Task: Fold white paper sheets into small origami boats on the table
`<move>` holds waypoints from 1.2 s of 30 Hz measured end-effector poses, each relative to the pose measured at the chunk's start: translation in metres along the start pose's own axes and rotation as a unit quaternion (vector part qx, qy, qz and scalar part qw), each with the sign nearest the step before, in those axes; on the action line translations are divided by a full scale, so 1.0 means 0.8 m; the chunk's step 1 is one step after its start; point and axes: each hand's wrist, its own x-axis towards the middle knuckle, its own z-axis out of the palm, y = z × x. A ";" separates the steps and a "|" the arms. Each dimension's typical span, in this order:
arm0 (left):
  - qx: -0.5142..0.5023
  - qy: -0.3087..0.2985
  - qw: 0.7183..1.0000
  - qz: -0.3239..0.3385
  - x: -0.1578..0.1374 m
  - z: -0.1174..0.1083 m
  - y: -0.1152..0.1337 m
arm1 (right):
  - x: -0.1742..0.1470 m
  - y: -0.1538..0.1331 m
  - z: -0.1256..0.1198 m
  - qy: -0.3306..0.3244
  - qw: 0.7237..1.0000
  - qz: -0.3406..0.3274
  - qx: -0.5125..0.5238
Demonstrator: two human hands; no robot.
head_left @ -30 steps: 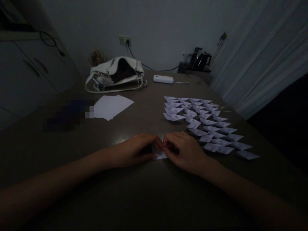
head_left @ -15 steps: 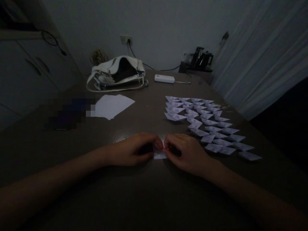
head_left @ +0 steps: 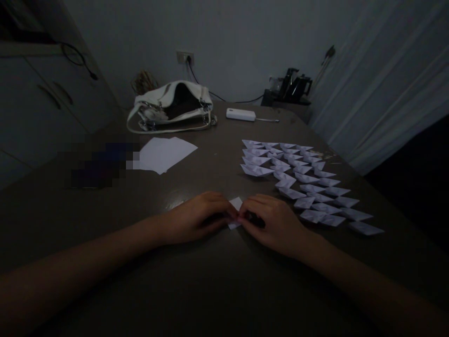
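Note:
Between my hands is a small folded piece of white paper (head_left: 235,203), partly covered by the fingers. My left hand (head_left: 201,215) pinches its left side, thumb below and fingers above. From the right, my right hand (head_left: 270,222) pinches the same paper, its fingertips meeting those of the left. The fold under the fingertips is hidden. To the right stand several folded paper boats (head_left: 305,179) in slanting rows. Flat sheets of white paper (head_left: 166,153) lie in a loose stack further off to the left.
A white handbag (head_left: 175,107) sits open at the back of the table (head_left: 210,281). Beside it lies a white power bank (head_left: 241,114) with a short cable. A black kettle (head_left: 300,88) stands at the far right. Something blurred out (head_left: 100,164) is at the left.
The paper has turned, and its upper corner now shows above my fingertips. My left hand has shifted slightly right, closer to my right hand, which has barely moved.

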 end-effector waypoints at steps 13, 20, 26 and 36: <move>-0.017 0.012 1.000 -0.013 0.002 0.003 -0.007 | 0.000 -0.003 0.003 0.000 0.999 -0.021 0.025; -0.010 0.012 1.000 -0.008 0.001 0.004 -0.005 | 0.000 -0.003 0.002 0.002 0.999 -0.030 0.014; -0.011 0.006 1.000 -0.004 0.000 0.001 -0.004 | 0.000 -0.004 0.001 0.002 1.000 -0.031 0.007; -0.016 -0.001 1.000 -0.006 -0.001 0.000 -0.004 | -0.001 0.001 0.000 0.016 0.999 -0.036 0.024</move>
